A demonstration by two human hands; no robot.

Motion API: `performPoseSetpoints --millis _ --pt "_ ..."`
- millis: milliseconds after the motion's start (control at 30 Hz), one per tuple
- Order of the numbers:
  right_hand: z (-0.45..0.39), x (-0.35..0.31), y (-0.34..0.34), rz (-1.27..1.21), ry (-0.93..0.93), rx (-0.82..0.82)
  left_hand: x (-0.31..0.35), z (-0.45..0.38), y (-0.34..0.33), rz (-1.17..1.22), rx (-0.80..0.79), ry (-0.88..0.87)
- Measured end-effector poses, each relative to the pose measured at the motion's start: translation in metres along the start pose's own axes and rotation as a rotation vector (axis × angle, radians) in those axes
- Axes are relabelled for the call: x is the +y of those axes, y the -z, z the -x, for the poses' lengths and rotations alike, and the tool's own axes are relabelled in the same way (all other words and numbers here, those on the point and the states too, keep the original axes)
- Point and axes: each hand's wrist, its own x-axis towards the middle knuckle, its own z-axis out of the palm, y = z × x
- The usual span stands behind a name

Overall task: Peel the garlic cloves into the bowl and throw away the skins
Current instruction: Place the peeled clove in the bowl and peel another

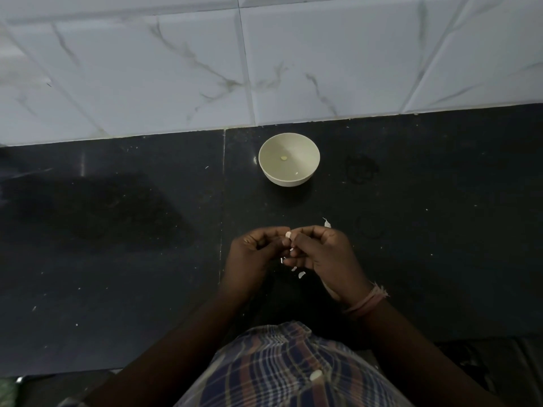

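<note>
We pinch garlic clove [288, 235] between left hand [255, 250] and right hand [321, 254] over worktop [117, 259]; bowl [289, 160] beyond; skins [301, 274] beneath.

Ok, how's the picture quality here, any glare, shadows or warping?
Head view: dim overall; the bowl is the brightest thing; a broad dark shadow on the counter at left; wide-angle lens bends the wall tiles; hands slightly soft.

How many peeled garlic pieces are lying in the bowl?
1: a small pale piece near the middle of the bowl. A white fleck nearer the front wall looks like skin.
</note>
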Motion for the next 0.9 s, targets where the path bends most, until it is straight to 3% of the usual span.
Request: performPoseSetpoints --millis 333,667,900 --pt "-0.001 0.001 0.007 0.088 0.036 -0.039 0.002 0.004 0.004 -0.091 -0.03 -0.051" --pt "0.0 0.009 -0.007 0.268 0.052 0.066 -0.008 0.006 0.001 -0.065 0.051 -0.012" --pt "0.005 0.011 -0.011 0.272 0.054 0.112 -0.015 0.007 -0.011 0.326 0.14 0.19"
